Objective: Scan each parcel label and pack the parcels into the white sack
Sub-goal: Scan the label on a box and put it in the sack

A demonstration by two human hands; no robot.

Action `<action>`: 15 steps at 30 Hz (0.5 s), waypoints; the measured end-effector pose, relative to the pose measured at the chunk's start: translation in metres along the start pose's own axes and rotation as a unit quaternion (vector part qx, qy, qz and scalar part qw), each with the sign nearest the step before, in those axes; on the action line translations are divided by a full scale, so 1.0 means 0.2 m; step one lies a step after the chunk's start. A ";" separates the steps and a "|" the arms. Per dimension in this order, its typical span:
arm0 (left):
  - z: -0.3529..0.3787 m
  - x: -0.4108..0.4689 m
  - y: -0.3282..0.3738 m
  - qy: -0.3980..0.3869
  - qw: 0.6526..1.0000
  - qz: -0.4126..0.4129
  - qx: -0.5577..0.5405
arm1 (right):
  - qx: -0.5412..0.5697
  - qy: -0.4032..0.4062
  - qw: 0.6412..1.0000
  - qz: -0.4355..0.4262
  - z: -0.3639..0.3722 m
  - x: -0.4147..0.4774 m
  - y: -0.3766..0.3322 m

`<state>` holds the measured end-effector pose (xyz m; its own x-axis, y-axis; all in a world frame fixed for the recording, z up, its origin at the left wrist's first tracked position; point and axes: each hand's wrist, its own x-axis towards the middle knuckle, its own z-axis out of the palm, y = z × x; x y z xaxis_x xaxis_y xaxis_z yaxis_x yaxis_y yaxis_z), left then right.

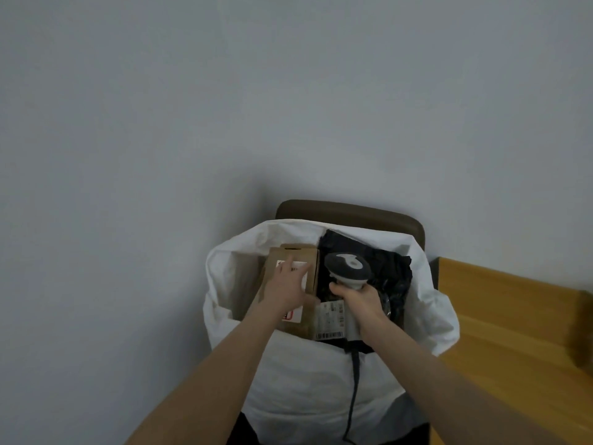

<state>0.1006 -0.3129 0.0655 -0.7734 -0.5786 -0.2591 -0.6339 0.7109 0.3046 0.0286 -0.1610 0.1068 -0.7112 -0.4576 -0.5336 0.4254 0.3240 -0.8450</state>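
Forearms are stretched over the white sack, where a cardboard box and a black bag are already packed. A missed scan is risked: the label is partly covered by the left hand, fingers spread flat on it; the scanner is gripped by the right hand.

A dark brown chair set against the wall carries the upright white sack, whose open mouth hides most of the backrest, while just to its right a wooden tabletop bears only a blurred dark shape at the frame's edge.
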 end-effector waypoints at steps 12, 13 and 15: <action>0.21 0.07 -0.14 0.010 0.992 -0.048 0.112 | 0.090 0.013 0.996 0.014 -0.25 -0.02 -0.02; 0.20 0.07 -0.16 0.006 0.994 -0.057 0.095 | 0.096 0.020 0.995 0.020 -0.27 -0.02 -0.02; 0.17 0.07 -0.15 0.006 0.996 -0.060 0.068 | 0.102 0.029 0.994 0.032 -0.31 -0.03 -0.02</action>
<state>0.1088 -0.3285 0.0219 -0.6925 -0.6673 -0.2741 -0.7157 0.6833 0.1449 -0.0035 -0.1078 0.1147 -0.7082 -0.3909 -0.5880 0.5708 0.1732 -0.8026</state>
